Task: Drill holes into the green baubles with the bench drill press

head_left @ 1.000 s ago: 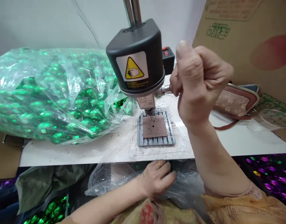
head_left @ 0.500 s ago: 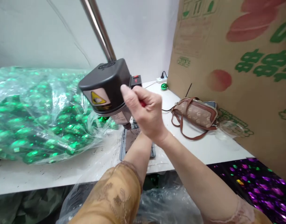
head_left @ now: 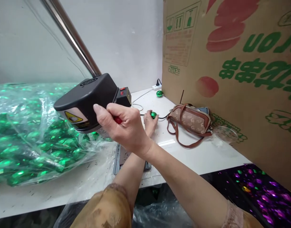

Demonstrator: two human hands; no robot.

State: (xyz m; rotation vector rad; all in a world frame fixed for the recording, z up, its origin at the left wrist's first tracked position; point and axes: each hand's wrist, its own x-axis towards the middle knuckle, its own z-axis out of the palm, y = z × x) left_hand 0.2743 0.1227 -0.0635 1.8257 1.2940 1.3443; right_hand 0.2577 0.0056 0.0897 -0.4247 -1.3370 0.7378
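Observation:
My right hand point(head_left: 123, 126) is closed round the red-tipped handle point(head_left: 118, 120) of a small black bench drill press point(head_left: 88, 98) with a yellow warning label. Beyond it, my left arm passes under the right one. My left hand point(head_left: 150, 122) has its fingers round a shiny green bauble point(head_left: 153, 115), low over the white table. The drill's grey base plate point(head_left: 117, 160) is partly hidden by my arms. The drill's tip is hidden behind my right hand.
A clear plastic bag of green baubles point(head_left: 41, 142) lies left of the drill. Another green bauble point(head_left: 159, 93) rests by a power strip point(head_left: 156, 87). A brown handbag point(head_left: 190, 118) and a large cardboard box point(head_left: 230, 79) stand to the right. Purple baubles point(head_left: 266, 196) show below the table.
My left hand, hidden behind the right before, now shows farther back on the table with a green bauble. My right hand stays on the handle. The view has turned a little right.

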